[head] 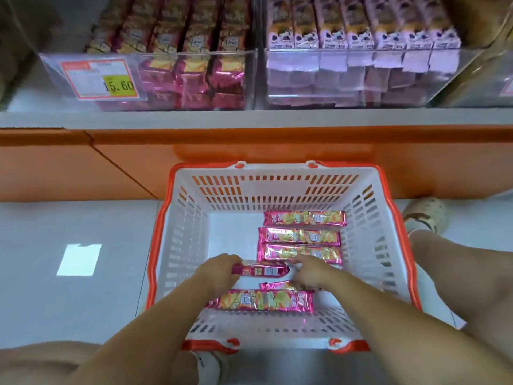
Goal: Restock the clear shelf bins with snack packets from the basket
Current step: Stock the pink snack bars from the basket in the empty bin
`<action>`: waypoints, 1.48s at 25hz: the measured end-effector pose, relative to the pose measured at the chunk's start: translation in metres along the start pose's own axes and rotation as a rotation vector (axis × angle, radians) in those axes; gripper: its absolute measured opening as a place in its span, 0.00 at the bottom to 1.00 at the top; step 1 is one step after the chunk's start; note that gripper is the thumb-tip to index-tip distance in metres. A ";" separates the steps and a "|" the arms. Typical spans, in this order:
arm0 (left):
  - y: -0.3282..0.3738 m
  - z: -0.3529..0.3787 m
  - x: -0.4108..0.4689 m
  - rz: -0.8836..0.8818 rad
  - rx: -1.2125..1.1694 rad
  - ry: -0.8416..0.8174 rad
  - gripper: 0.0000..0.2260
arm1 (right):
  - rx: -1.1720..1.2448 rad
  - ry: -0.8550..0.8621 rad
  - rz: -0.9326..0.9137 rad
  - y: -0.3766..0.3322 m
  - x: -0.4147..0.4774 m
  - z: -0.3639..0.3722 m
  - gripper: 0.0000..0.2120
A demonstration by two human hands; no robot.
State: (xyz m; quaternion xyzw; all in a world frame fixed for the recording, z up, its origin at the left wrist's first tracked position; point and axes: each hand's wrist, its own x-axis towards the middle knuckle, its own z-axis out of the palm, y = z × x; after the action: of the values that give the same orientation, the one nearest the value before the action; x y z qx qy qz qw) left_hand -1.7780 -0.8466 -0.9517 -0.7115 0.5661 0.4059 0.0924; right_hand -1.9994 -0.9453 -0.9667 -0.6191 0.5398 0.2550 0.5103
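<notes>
A white basket with an orange rim (277,190) stands on the floor below the shelf. Several pink snack packets lie in it; one (304,218) rests at the far right, another (263,300) near the front. Both hands are down inside the basket. My left hand (219,269) grips the left end of a pink packet (263,270), held flat. My right hand (311,272) touches that packet's right end, fingers curled over another packet beneath. On the shelf above, a clear bin (194,79) holds upright pink packets.
A second clear bin (361,73) of lilac packets stands to the right. A price tag reading 15.60 (102,79) hangs on the left bin. An orange shelf base (249,145) runs behind the basket. My knees and a shoe (424,215) flank the basket.
</notes>
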 end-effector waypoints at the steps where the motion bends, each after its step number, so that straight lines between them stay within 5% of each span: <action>1: -0.001 0.003 0.005 -0.007 0.001 0.003 0.18 | 0.053 -0.001 0.019 0.000 0.006 0.006 0.18; 12: -0.013 0.018 0.034 -0.065 0.031 -0.086 0.18 | 0.677 0.278 0.189 -0.025 0.030 0.031 0.04; 15: -0.011 0.013 0.029 -0.090 -0.040 -0.019 0.23 | 0.847 0.270 0.081 -0.032 0.023 0.020 0.14; 20: -0.008 -0.002 0.012 -0.051 0.026 0.080 0.26 | 0.985 0.292 -0.216 -0.050 -0.015 -0.030 0.14; 25: 0.013 -0.031 -0.019 0.107 -0.437 0.018 0.25 | 1.053 0.293 -0.368 -0.057 -0.073 -0.079 0.16; 32: 0.060 -0.079 -0.073 0.228 -0.772 -0.036 0.15 | 1.295 0.267 -0.582 -0.074 -0.134 -0.096 0.18; 37: 0.079 -0.101 -0.108 0.278 -0.875 0.031 0.12 | 0.962 0.190 -0.579 -0.089 -0.157 -0.044 0.25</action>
State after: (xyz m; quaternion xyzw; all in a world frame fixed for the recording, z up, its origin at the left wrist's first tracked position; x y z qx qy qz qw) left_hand -1.8030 -0.8542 -0.7856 -0.6070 0.4327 0.6046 -0.2806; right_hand -1.9719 -0.9302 -0.7838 -0.4600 0.4470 -0.2264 0.7330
